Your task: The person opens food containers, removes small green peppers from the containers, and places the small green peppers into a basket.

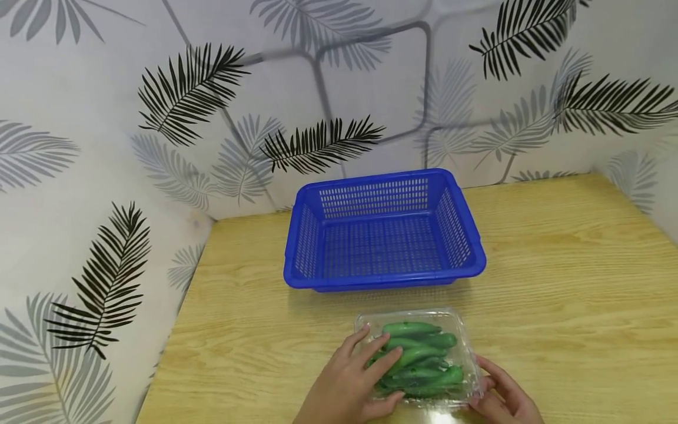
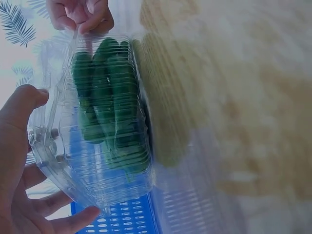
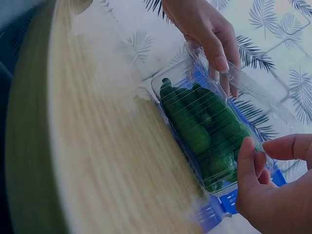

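A clear plastic clamshell box (image 1: 454,327) lies near the front of the table. Inside it are several long green vegetables (image 1: 418,354), smooth and cucumber-like. My left hand (image 1: 341,380) spreads its fingers over the top left of the box, fingertips resting on the clear lid. At the front right corner, my right hand (image 1: 505,394) pinches the box's edge between thumb and fingers. The right wrist view shows this right hand (image 3: 278,185) close up at the rim, with the left hand (image 3: 207,34) across the box.
Behind the box stands a blue plastic basket (image 1: 384,275) with slotted walls and nothing inside. Both rest on a light wood-grain table (image 1: 572,282). A leaf-patterned wall covering (image 1: 371,88) rises along the table's back and left edges.
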A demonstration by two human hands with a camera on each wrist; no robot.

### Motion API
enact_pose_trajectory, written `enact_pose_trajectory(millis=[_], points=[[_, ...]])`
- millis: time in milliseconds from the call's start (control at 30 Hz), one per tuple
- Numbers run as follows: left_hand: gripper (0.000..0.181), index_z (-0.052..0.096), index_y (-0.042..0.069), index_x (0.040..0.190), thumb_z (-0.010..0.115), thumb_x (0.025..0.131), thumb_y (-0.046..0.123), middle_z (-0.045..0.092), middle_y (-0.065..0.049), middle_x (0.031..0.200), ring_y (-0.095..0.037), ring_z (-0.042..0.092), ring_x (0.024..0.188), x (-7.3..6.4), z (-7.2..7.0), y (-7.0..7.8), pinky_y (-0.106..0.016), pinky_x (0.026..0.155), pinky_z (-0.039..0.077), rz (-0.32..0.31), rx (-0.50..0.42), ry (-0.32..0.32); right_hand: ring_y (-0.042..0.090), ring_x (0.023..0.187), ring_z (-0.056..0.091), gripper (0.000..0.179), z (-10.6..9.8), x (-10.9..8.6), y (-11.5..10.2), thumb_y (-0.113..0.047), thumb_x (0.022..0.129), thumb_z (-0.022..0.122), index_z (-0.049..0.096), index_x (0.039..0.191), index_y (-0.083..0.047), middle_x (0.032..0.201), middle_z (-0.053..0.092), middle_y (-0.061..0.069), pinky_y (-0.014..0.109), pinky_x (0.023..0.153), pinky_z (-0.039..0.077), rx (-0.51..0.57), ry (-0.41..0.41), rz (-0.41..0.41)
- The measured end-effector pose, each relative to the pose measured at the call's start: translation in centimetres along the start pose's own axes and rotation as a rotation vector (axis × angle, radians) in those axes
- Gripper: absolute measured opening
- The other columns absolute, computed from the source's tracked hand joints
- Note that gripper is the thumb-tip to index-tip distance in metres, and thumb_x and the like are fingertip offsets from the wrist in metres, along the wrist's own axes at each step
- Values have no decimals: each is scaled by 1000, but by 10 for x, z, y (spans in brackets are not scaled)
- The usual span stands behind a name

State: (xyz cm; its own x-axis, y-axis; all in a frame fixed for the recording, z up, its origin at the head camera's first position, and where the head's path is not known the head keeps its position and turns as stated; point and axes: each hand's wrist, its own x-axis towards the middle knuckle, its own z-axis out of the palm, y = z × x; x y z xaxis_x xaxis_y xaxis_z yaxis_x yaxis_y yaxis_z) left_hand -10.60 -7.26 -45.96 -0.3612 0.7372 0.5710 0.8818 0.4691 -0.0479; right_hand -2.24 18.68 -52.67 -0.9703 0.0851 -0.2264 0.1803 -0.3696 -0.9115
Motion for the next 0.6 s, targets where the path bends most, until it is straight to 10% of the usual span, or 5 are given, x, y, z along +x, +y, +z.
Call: enact_pose_trajectory(millis=[167, 600], points=[[58, 58, 9, 123, 65, 80, 47, 60, -12, 118, -28, 56, 111, 1, -2, 0, -41, 98, 40, -3, 13, -9, 14, 90, 62, 49, -4, 0, 4, 2, 82, 62, 60, 115, -33, 95, 51, 8, 34, 75, 53, 65, -58, -17], [47, 60, 9, 119, 59, 86, 43, 62, -10, 114, -28, 57, 109, 3, -7, 1, -39, 98, 39, 10, 29, -39, 27, 90, 63, 43, 3, -2, -3, -13, 74, 73, 59, 107, -36, 102, 50, 12, 39, 74, 53, -25, 144, 214]])
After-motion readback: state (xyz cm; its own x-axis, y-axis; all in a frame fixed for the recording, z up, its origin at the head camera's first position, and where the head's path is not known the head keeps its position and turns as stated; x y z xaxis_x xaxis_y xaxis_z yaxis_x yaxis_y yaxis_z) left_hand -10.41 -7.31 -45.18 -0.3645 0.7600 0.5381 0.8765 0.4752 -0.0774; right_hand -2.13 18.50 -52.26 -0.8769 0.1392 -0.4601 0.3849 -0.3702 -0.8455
